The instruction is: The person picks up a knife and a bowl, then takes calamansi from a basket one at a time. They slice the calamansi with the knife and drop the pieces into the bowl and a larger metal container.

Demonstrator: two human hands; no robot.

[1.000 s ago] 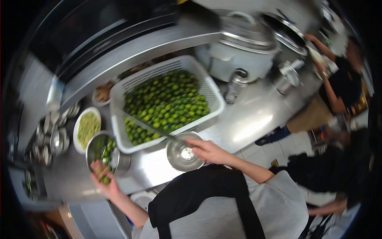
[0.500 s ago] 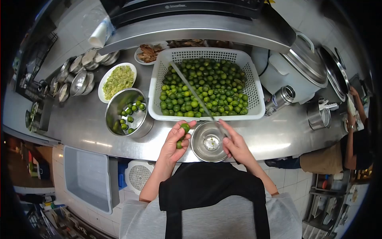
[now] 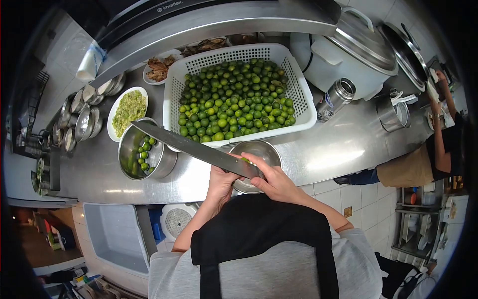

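My right hand [image 3: 275, 182] grips a long, wide-bladed knife [image 3: 191, 147], its blade slanting up and left across the front of my left hand [image 3: 220, 185]. My left hand is closed beside the blade, and its fingers are largely hidden. A bit of green calamansi [image 3: 245, 160] shows at the blade's upper edge, near my right fingers. Under both hands stands a small steel bowl [image 3: 259, 147], partly covered. Behind it, a white perforated basket [image 3: 172, 102] holds many whole calamansi. A deeper steel pot [image 3: 167, 162] at left has several more inside.
An oval plate of chopped pale-green food [image 3: 114, 127] lies beyond the pot, near stacked metal bowls [image 3: 85, 123]. At right stand a steel flask [image 3: 337, 99], a large lidded cooker [image 3: 343, 65] and a steel container [image 3: 393, 113]. Another person [image 3: 435, 149] works at far right.
The knife has swung down to the left, its blade now over my left hand. Both hands have come together over the small bowl. The camera view has shifted.
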